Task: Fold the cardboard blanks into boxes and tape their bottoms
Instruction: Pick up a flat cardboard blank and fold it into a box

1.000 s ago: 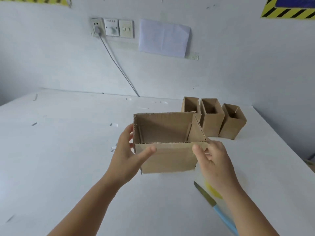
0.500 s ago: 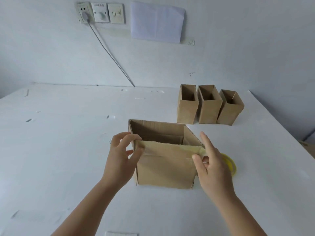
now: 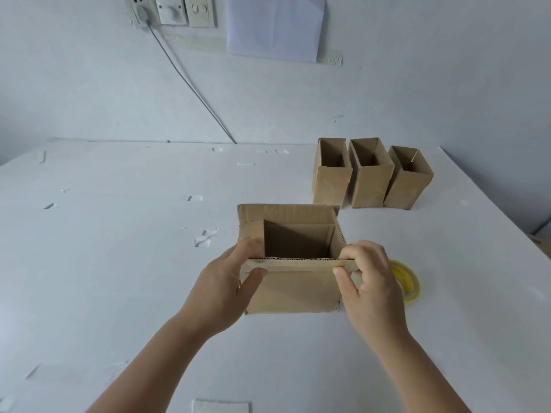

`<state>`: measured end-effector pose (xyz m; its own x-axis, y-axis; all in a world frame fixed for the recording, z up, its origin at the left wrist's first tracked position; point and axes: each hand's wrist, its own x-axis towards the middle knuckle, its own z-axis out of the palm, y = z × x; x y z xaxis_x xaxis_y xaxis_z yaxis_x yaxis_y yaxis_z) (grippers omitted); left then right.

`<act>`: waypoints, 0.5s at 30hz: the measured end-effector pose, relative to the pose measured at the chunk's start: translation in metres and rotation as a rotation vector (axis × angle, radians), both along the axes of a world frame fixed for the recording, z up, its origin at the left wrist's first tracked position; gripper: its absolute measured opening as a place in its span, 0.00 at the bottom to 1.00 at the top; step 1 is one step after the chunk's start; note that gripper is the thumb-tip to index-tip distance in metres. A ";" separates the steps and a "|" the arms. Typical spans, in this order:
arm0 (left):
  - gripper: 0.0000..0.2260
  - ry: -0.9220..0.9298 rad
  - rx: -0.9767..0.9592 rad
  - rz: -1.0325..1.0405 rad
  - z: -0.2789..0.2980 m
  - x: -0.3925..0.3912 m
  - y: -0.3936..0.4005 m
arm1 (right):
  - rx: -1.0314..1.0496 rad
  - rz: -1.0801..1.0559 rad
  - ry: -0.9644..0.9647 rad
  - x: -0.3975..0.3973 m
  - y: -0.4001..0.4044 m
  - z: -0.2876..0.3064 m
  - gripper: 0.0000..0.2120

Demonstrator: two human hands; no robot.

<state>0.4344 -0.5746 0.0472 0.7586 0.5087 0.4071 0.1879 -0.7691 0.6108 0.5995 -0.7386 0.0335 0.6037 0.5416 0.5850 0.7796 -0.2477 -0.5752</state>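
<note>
Left hand (image 3: pixel 226 281): the near top flap of the cardboard box is pinched at its left end, thumb on the outside face, fingers curled over the edge.
Right hand (image 3: pixel 369 281): the right end of the same flap is pinched between thumb and curled fingers.
Cardboard box (image 3: pixel 293 289): an open-topped box is stood upright on the table (image 3: pixel 119 263) at the centre of the view, held between both hands; the near flap is folded outward and downward, and the far flap is seen standing up at 12 o'clock.
Tape roll (image 3: pixel 410 283): a yellow-cored roll is laid flat on the table at 3 o'clock from the box, partly hidden by the right hand.
Finished boxes (image 3: pixel 369 177): three narrow open boxes are lined up side by side at 1 o'clock, near the wall.
Wall: sockets (image 3: pixel 171 10), a cable (image 3: pixel 190 84) and a paper sheet (image 3: pixel 274 25) are seen at 12 o'clock.
</note>
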 end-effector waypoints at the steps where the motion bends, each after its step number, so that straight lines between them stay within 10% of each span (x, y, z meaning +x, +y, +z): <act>1: 0.05 0.008 0.023 -0.008 -0.001 0.001 -0.001 | 0.001 0.024 -0.009 0.001 0.001 -0.001 0.09; 8: 0.05 0.000 -0.089 0.083 -0.005 0.003 0.003 | -0.057 0.051 0.114 0.002 -0.001 0.004 0.07; 15: 0.14 -0.045 -0.131 0.290 -0.002 0.019 0.003 | -0.241 -0.062 0.187 0.014 0.018 0.012 0.28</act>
<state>0.4539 -0.5717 0.0448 0.5569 0.7517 0.3534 0.3584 -0.6013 0.7141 0.6130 -0.7207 0.0457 0.7251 0.6099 0.3198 0.6448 -0.4379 -0.6265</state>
